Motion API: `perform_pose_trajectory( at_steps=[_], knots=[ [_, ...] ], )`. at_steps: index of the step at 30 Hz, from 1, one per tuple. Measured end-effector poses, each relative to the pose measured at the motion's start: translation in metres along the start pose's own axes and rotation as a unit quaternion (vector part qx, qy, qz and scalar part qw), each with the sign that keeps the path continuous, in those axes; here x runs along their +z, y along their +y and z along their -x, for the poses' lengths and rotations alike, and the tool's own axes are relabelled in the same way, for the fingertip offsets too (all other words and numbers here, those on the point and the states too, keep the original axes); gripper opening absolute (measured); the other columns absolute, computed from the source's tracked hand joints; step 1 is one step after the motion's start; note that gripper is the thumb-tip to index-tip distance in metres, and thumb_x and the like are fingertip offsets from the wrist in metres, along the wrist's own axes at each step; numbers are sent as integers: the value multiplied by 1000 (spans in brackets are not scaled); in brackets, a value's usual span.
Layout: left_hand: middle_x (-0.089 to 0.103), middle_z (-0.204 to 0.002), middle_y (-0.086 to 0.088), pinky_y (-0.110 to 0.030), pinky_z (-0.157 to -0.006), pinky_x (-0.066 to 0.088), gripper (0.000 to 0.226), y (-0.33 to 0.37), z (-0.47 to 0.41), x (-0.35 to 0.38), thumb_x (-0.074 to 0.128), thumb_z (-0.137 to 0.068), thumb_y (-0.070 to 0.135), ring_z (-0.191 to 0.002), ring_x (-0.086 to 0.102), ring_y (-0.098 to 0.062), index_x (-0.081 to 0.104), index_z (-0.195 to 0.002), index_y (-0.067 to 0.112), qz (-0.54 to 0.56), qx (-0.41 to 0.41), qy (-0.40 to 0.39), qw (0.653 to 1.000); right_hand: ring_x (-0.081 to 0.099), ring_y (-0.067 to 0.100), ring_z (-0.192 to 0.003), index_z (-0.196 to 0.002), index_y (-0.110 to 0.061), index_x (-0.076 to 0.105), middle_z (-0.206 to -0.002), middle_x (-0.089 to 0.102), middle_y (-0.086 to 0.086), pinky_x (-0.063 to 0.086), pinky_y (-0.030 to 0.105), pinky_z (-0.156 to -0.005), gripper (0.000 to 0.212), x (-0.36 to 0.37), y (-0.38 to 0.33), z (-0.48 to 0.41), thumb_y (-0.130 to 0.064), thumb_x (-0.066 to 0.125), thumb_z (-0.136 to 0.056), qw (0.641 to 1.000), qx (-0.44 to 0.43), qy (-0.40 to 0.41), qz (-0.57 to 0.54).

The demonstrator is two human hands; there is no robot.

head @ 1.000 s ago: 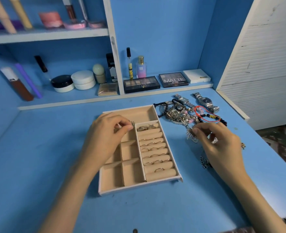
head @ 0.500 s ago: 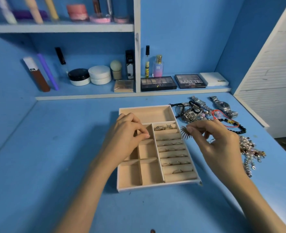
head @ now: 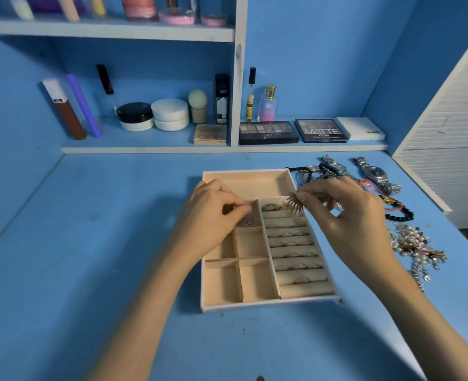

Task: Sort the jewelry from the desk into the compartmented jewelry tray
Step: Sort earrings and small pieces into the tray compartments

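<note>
Your right hand [head: 345, 215] pinches a spiky fan-shaped earring [head: 294, 205] between thumb and forefinger. It holds the earring over the top of the right column of the jewelry tray [head: 268, 305], where a few small metal pieces [head: 271, 207] lie. Your left hand [head: 213, 215] is over the small upper-left compartment with its fingertips curled together; I cannot tell whether they grip anything. The tray sits flat on the blue desk [head: 90, 270], with rings [head: 293, 253] tucked into the rolls down its right side. The unsorted jewelry lies on the desk right of the tray: two metal watches [head: 376, 173], a black bead bracelet [head: 402, 214] and a pearl cluster [head: 414, 243]. Behind it all, a low shelf [head: 145, 149] carries eyeshadow palettes [head: 321, 130], jars and bottles against the blue wall [head: 310, 50]. A white slatted door [head: 453, 133] stands at the right.
</note>
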State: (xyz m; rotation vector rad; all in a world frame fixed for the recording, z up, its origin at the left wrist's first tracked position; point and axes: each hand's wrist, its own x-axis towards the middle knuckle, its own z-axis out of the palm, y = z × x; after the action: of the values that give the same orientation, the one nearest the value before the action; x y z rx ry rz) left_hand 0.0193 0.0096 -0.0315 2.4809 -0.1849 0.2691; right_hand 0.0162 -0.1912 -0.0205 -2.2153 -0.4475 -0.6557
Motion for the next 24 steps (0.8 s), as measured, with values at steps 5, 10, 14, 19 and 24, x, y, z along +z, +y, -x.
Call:
perform_pose_trajectory(
  at_steps=[5,10,14,19,24],
  knots=[
    [59,-83,9,-7,-65,33,14,-3,1,-7,60,-86,24,-78,43,-9,72,-92,25,47,-17,127,991,49,-3,-61,-80,-11,74,-64,55,-20,37,4,-64,3,14,-18,-23,-11,71,-79,996,-28,-75,34],
    [58,-79,7,-4,-66,32,15,-6,1,-9,59,-86,20,-75,44,-11,72,-93,23,41,-17,161,986,50,14,-71,-83,-8,73,-73,68,5,35,21,-66,9,39,-28,-34,-9,65,-83,983,-33,-170,62],
    [59,-80,6,-11,-62,31,15,-7,1,-9,59,-86,21,-77,44,-12,72,-93,23,48,-17,159,986,55,21,-76,-83,-7,73,-73,69,9,37,24,-71,9,54,-24,-34,-6,64,-81,981,-32,-177,76],
    [58,-82,8,-15,-66,29,16,-6,2,-8,58,-86,21,-80,43,-11,71,-95,24,37,-11,156,987,52,31,-73,-71,-5,71,-64,62,9,42,35,-65,9,64,-16,-28,-5,63,-74,974,-85,-164,133],
    [54,-83,12,-16,-68,32,16,-4,3,-7,58,-87,22,-84,45,-11,71,-96,25,26,-8,153,988,52,32,-69,-66,-5,71,-67,55,9,36,30,-62,4,62,-14,-25,-3,73,-63,964,-125,-132,196]
  ],
)
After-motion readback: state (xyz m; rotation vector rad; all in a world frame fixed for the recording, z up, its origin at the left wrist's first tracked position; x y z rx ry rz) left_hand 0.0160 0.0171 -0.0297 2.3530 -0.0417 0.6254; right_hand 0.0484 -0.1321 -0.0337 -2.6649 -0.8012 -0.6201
